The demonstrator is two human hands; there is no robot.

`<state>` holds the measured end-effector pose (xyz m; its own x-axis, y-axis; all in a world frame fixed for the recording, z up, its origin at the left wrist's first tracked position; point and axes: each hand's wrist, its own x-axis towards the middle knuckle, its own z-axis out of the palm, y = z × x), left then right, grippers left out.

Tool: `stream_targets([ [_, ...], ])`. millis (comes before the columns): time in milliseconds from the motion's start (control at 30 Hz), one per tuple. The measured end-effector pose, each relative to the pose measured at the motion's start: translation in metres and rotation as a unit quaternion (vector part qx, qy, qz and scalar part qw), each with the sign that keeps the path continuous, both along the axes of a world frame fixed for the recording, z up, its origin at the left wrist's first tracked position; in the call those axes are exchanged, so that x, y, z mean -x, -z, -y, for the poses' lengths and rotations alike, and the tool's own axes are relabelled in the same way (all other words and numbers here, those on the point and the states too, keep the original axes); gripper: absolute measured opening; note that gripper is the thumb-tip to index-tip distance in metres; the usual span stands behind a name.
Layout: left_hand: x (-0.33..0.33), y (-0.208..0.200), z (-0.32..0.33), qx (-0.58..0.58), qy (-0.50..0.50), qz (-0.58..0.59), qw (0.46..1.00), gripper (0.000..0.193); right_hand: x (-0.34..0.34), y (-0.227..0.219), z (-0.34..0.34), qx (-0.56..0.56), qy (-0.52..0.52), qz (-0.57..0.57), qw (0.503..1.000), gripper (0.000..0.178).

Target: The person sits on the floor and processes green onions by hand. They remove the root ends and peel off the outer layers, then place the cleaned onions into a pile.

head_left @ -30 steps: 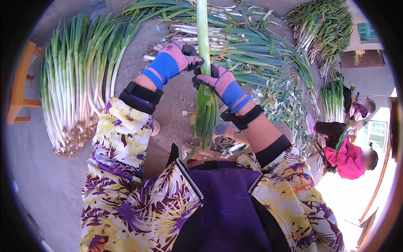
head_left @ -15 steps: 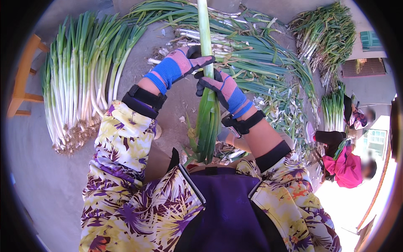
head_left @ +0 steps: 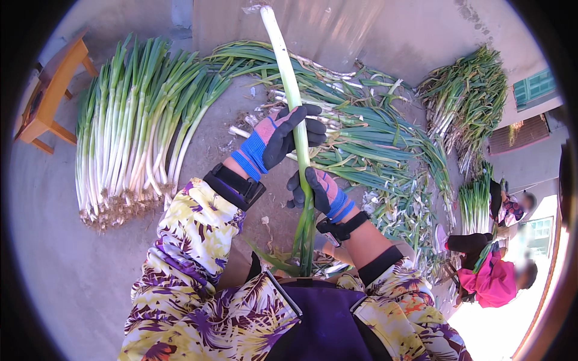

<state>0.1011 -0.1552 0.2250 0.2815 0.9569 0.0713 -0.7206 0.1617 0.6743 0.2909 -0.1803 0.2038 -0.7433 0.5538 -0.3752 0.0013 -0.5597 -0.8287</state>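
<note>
since the earlier frame, left hand (head_left: 282,138) and right hand (head_left: 322,189) have spread further apart along the green onion (head_left: 282,57), its white end now visible, tilted left. right grip: clamped where leaves begin. left grip: stalk between thumb and fingers, tightness cannot be told. onion above floor (head_left: 66,265); white-stemmed bundle (head_left: 129,129) on floor's left side, leafy pile (head_left: 379,143) toward its far edge.

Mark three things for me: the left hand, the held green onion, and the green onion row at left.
Left hand (head_left: 282,137), head view: its gloved middle.
Held green onion (head_left: 282,57), head view: pale upper stalk.
Green onion row (head_left: 128,135), head view: pale stalks, mid-row.
</note>
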Motion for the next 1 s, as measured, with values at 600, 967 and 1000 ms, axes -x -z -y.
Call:
stream_targets([
  [600,-0.043,-0.009,0.019,0.095,0.001,-0.049,0.994,0.043,0.08,-0.078,-0.173,-0.456,0.153,0.338,0.809,0.052],
  [967,-0.021,-0.019,0.007,0.139,0.009,0.033,0.99,0.057,0.091,-0.087,-0.144,-0.344,0.11,0.213,0.908,0.054],
  [1000,-0.023,-0.02,0.006,0.136,0.038,0.035,0.989,0.057,0.085,-0.083,-0.141,-0.376,0.091,0.253,0.887,0.065],
])
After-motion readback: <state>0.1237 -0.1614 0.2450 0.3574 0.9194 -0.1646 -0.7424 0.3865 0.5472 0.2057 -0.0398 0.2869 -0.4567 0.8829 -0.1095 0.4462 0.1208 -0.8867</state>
